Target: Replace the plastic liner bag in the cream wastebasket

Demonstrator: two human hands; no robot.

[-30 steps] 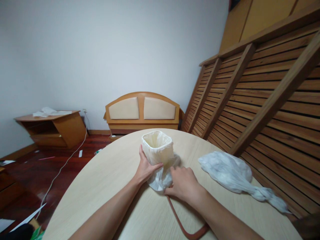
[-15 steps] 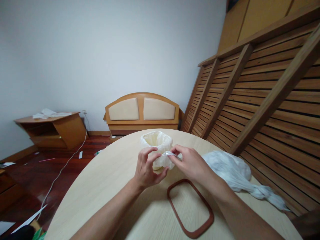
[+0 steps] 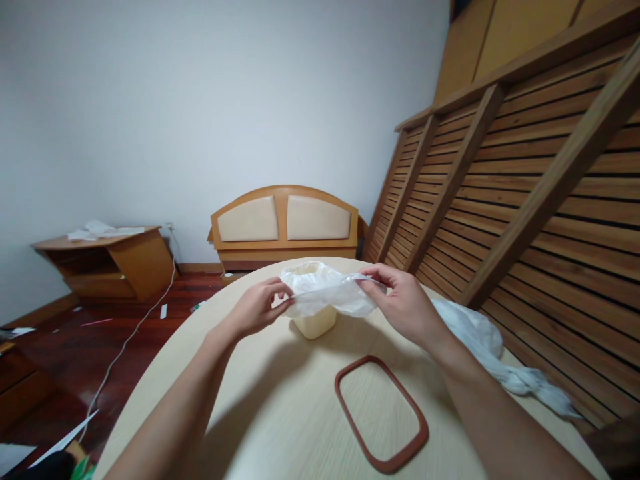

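Note:
A cream bin (image 3: 316, 324) stands on the round pale table (image 3: 265, 393), with a thin white plastic bag (image 3: 333, 295) over its mouth. The near edge of the bag is stretched between my hands, above the bin's near side. My left hand (image 3: 260, 305) pinches that edge at the left. At the right, my right hand (image 3: 397, 297) grips the other end between thumb and fingers. Nearer to me, a brown rounded frame (image 3: 345, 407) lies flat on the table. The bin's inside is mostly hidden by the bag.
A knotted white plastic bag (image 3: 480, 340) lies at the table's right, partly behind my right arm. Slatted wood panels (image 3: 465, 220) lean close on the right. Beyond the table are a headboard (image 3: 283, 247) and a low cabinet (image 3: 125, 267).
My hands have moved apart, the left one to the left and the right one to the right and up. The bag's edge is now pulled wide and away from the bin's near side.

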